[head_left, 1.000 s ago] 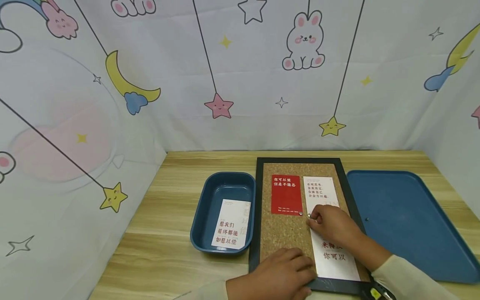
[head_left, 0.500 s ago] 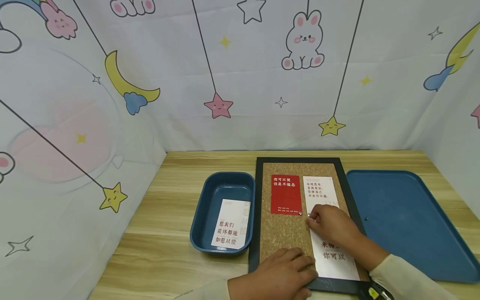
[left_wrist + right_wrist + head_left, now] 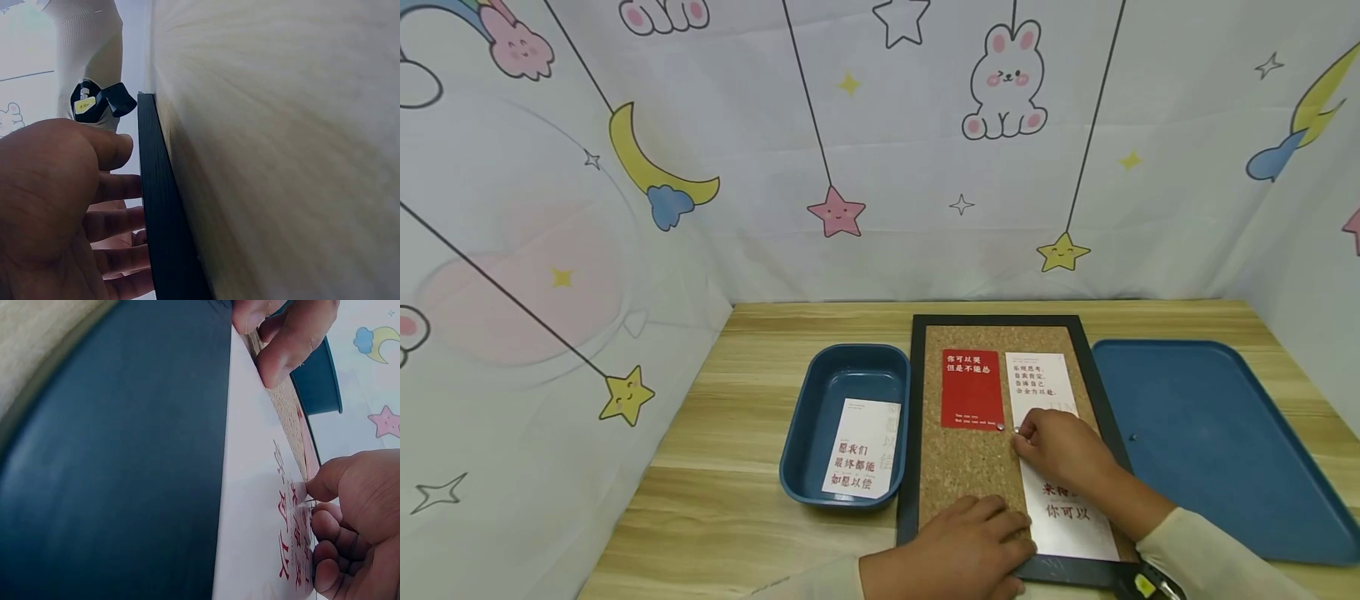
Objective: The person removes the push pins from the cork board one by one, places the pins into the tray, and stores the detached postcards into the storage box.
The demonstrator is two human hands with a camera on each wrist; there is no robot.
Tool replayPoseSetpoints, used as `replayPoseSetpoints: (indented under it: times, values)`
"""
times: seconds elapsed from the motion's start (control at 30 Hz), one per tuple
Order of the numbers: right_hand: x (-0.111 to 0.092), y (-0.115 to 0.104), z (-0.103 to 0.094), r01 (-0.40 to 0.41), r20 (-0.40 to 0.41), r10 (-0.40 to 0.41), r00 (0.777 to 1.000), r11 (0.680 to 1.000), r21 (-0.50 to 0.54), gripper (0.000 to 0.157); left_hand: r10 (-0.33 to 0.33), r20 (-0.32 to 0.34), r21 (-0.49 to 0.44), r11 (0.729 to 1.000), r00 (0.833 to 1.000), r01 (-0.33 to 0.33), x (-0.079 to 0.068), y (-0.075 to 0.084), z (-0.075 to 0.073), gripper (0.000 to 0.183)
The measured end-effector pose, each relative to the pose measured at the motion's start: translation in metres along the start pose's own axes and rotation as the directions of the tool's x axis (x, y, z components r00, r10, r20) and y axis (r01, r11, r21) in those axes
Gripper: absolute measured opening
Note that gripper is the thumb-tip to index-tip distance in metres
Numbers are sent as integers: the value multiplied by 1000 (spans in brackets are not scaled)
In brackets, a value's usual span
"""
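A black-framed cork board point(image 3: 970, 475) lies on the table, bearing a red card point(image 3: 972, 392) at upper left and a long white printed card point(image 3: 1067, 533) along its right side. My right hand point(image 3: 1067, 446) pinches a silver thumbtack point(image 3: 1017, 431) between thumb and index finger at the white card's left edge. In the right wrist view the tack's thin needle point(image 3: 310, 501) shows beside the thumb tip. My left hand point(image 3: 966, 542) rests on the board's lower part with spread fingers, fingertips at the white card's lower left corner. Another silver tack point(image 3: 1001, 427) sits at the red card's lower right corner.
Left of the board stands a deep blue tray point(image 3: 797, 450) with a white printed card point(image 3: 861, 450) inside. A flat blue tray point(image 3: 1225, 450) lies to the right, with a small tack point(image 3: 1133, 438) near its left edge. A patterned cloth point(image 3: 910, 275) hangs behind the wooden table point(image 3: 700, 500).
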State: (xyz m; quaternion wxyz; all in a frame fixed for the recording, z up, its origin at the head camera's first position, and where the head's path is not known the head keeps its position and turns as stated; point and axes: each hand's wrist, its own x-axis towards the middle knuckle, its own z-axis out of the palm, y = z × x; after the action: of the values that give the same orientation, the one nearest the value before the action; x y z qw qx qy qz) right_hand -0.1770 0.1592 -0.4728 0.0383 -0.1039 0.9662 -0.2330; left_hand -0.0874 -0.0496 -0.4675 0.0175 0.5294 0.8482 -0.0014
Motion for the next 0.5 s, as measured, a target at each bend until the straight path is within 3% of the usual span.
replayPoseSetpoints:
  times: [0.17, 0.5]
  values:
    - [0, 0, 1, 2, -1, -2, 1000, 1000, 6, 18, -8, 5, 13, 1000, 1000, 8, 1, 1, -2, 41]
    - [2, 2, 2, -17, 6, 17, 1000, 1000, 8, 17, -14, 74, -21, 1000, 997, 16, 5, 0, -5, 45]
